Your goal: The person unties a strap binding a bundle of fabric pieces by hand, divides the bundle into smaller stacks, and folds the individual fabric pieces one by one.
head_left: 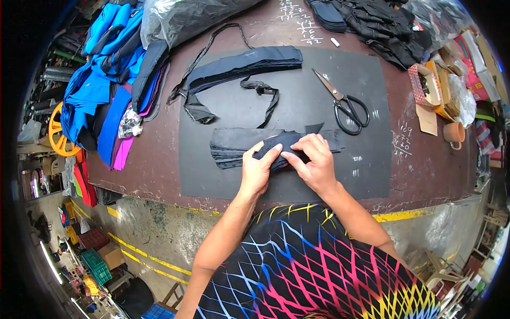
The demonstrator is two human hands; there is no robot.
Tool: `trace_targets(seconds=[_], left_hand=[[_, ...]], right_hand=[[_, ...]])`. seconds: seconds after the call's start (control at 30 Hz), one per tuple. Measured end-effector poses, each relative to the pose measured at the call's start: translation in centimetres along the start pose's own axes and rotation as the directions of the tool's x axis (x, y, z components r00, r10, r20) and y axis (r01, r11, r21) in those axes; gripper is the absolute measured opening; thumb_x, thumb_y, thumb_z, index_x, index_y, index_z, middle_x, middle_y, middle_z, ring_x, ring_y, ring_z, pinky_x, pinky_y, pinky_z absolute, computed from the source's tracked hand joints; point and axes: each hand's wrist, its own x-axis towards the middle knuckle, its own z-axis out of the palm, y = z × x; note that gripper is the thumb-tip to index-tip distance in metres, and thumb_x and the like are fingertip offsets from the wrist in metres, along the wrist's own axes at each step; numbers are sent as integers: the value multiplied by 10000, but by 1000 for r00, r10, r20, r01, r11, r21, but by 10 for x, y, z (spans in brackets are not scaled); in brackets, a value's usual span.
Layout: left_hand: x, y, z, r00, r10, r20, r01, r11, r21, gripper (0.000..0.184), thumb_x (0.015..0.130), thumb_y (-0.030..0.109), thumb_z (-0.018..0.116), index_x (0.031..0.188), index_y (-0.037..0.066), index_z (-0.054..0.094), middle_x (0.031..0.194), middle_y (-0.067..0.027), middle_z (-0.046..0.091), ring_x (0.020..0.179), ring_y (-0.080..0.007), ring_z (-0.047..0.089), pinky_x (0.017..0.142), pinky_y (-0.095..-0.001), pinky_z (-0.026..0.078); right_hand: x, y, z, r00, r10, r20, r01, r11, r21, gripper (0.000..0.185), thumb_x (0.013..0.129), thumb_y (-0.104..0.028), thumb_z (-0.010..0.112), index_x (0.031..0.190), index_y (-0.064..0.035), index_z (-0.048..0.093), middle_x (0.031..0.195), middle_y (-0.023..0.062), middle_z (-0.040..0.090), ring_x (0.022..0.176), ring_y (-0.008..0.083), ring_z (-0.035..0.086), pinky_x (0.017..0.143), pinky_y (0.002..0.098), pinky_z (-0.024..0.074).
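Observation:
Both hands grip a small bundle of dark fabric pieces [280, 142] at the near middle of the black mat [340, 175]. My left hand [258, 164] has its thumb on top of the bundle's left side. At its right side my right hand [317, 164] pinches with thumb and bent fingers. Under and behind the hands lies a fanned stack of black fabric strips [234, 144]. Farther back is a curved stack of dark navy fabric pieces [244, 66]. A twisted black strip [271, 101] lies between the stacks. Black-handled scissors [345, 105] rest on the right, blades slightly apart.
Blue garment pieces [106, 58] pile up at the left, beside a grey plastic bag [191, 21]. Black fabric [377, 26] heaps at the back right. Boxes [425, 85] and a brown mug [453, 134] stand along the right edge. White chalk [334, 42] lies near written numbers.

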Motion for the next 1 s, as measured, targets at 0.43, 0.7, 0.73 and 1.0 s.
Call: trace_targets(seconds=[0.43,0.7,0.73,1.0], left_hand=[[-2,2,3,999,-32,-6,32,999,1,319,952,87,763,1237,-53,729,1082,-88,751,949,-141,688,876,-278,576],[0,-1,-1,1000,-10,-7,10,1000,-9,328,949,64,750,1246,-66,704,1120,-105,743,973,-165,704,900,-301,573],[-1,-2,-2,1000,-2,13,2,1000,-13,338,949,70,753,1255,-63,704,1116,-100,743,966,-157,699,894,-293,574],[0,-4,-2,998,5,61,-4,1000,-5,352,950,68,755,1275,-56,700,1110,-85,742,956,-134,683,892,-281,572]], right_hand=[[-9,13,4,969,228,-91,-210,962,172,143,833,-78,825,869,-30,696,876,69,670,832,272,632,762,388,459],[-4,7,6,999,33,4,-33,999,17,143,828,-36,824,908,-8,709,868,104,680,819,272,632,767,379,484],[-5,9,7,1000,25,4,-25,1000,19,136,836,-48,817,909,-15,707,869,95,674,824,275,632,766,383,477],[-6,18,6,989,140,-45,-135,985,106,150,830,-59,831,900,-8,710,873,100,674,810,272,630,757,378,480]])
